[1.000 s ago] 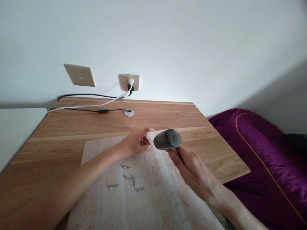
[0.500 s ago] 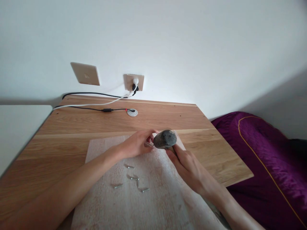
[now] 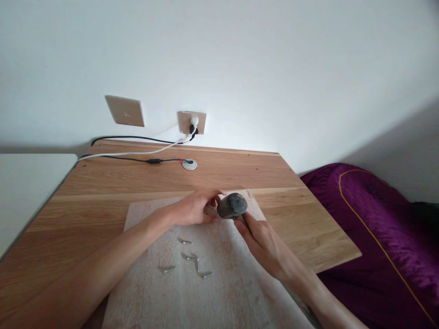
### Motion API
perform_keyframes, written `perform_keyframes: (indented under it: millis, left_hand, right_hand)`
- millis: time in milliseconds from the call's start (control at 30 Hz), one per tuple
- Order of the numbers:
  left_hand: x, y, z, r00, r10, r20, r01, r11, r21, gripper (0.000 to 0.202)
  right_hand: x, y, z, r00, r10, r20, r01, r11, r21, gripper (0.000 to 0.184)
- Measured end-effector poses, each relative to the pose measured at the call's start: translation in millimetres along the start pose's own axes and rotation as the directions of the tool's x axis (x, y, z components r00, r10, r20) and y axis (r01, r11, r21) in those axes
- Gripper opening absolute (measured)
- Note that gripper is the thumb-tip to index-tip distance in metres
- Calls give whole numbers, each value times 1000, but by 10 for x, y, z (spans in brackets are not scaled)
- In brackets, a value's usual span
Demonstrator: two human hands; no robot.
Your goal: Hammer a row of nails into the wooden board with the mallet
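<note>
My right hand (image 3: 264, 235) is wrapped round the handle of a hammer (image 3: 232, 205) with a thick, dark grey, worn head. Its head hangs over the far part of a pale, whitish board (image 3: 226, 283), close against the fingertips of my left hand (image 3: 194, 208). Those left fingers are curled into a pinch near the board's surface. The hammer head partly covers them, and whatever they hold is hidden. Several silver screws (image 3: 187, 242) lie loose on the board, nearer to me than my left hand.
Beneath the board is a wooden desk (image 3: 103, 183). Black and white cables (image 3: 137, 153) cross its back edge to a wall socket (image 3: 202, 119). A white panel (image 3: 30, 192) stands at the left, and purple fabric (image 3: 387, 233) lies beyond the desk's right edge.
The hammer head has shifted slightly left, nearer my left fingers, and hides more of them. My view has tilted up a little. The loose screws lie as before.
</note>
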State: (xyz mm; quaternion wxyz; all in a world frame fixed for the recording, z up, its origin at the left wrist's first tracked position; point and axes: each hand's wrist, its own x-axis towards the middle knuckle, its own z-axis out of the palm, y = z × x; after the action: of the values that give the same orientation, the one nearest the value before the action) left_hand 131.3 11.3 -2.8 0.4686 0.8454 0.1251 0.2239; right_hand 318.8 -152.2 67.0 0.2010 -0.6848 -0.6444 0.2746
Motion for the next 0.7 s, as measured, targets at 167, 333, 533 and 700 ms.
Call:
perform_keyframes:
  millis: [167,333,533,700]
  left_hand:
    - [-5,-83,-30,1000,24,1,-24,999,-37,63]
    - [6,-152,3,996,35,-82,-41,997,-70,54]
    - [9,-147,12,993,43,-112,-48,998,-42,41]
    - [13,-59,-38,996,-22,-89,21,1000,-15,27]
  right_hand:
    - [-91,-62,-108,993,-46,-106,46,999,-3,32]
    - [-51,-57,8,999,-34,-34,34,999,9,23]
    - [-227,73,49,990,18,-138,-13,999,37,35]
    - [-446,243,93,991,108,-73,-105,993,48,39]
